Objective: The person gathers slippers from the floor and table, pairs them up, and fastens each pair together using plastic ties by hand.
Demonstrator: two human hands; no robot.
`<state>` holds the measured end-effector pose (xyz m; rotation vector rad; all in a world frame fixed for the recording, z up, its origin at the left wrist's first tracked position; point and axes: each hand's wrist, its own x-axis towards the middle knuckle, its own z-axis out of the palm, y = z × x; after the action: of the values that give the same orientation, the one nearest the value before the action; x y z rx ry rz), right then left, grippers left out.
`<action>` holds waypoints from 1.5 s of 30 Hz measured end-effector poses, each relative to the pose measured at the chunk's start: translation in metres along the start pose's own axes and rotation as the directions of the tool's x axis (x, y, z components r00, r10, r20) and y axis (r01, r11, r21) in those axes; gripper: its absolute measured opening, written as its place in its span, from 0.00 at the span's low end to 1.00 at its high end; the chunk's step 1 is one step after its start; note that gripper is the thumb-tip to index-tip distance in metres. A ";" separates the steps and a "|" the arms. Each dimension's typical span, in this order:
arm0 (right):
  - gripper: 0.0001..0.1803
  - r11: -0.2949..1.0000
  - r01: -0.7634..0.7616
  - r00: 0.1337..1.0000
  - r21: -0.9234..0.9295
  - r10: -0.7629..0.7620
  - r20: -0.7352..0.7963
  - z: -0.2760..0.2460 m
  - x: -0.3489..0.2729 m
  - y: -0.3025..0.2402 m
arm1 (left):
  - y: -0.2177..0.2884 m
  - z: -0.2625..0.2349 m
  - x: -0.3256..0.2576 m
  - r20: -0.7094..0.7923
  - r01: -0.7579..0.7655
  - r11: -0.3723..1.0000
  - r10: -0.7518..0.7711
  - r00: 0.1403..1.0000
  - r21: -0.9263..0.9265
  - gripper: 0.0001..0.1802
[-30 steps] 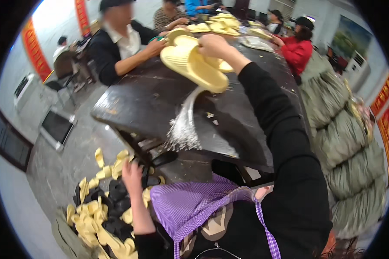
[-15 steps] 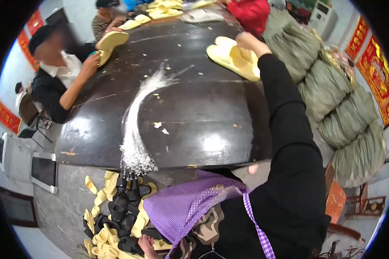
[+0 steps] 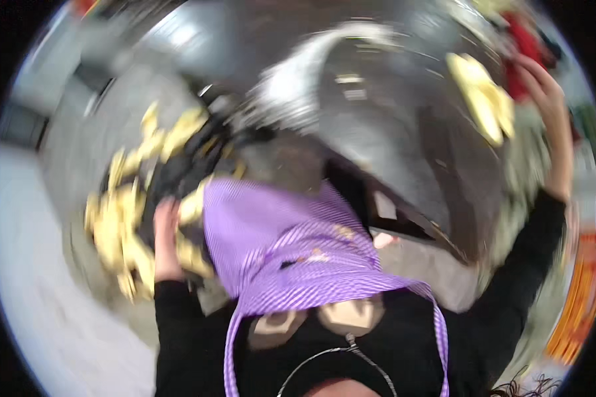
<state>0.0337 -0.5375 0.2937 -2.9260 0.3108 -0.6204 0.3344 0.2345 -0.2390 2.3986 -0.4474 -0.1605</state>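
At the table's right side lies a pair of pale yellow slippers (image 3: pixel 480 96). My right hand (image 3: pixel 546 92) is raised just beyond them, apart from the pair, fingers stretched out and nothing seen in them. Low on the left, my left hand (image 3: pixel 167 235) reaches down among a heap of yellow slippers (image 3: pixel 116 231) and black slippers (image 3: pixel 185 162) on the floor. Motion blurs its fingers, so whether it grips a slipper does not show. A spread bundle of thin white strands (image 3: pixel 295 83) rests on the dark table (image 3: pixel 371 132).
A purple checked apron (image 3: pixel 278 238) covers my lap between the table edge and the heap. At the far right a person's red sleeve (image 3: pixel 523 46) shows by the table. Greenish sacks (image 3: pixel 523 172), badly smeared, stand along the right side.
The view has swung down and left. My right hand has come off the yellow slippers, which stay on the table. More of my left hand shows over the heap.
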 end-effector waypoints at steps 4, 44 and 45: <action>0.16 0.963 0.236 0.933 -0.129 -0.187 0.308 0.037 0.061 -0.132 | 0.107 0.062 -0.032 0.241 0.589 0.370 -0.662 0.710 -0.718 0.08; 0.45 0.844 0.360 -0.073 0.396 -0.398 0.914 1.058 -0.076 -0.596 | -0.155 0.307 -0.145 0.625 -0.178 -0.631 -0.611 -0.485 -0.755 0.52; 0.45 0.848 0.362 -0.081 0.387 -0.385 0.919 1.064 -0.077 -0.595 | -0.149 0.304 -0.133 0.601 -0.144 -0.621 -0.632 -0.490 -0.771 0.56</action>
<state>0.5080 0.1510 -0.5976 -2.4896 -0.7383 1.5161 0.1808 0.2033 -0.5677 0.3359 2.0222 0.0508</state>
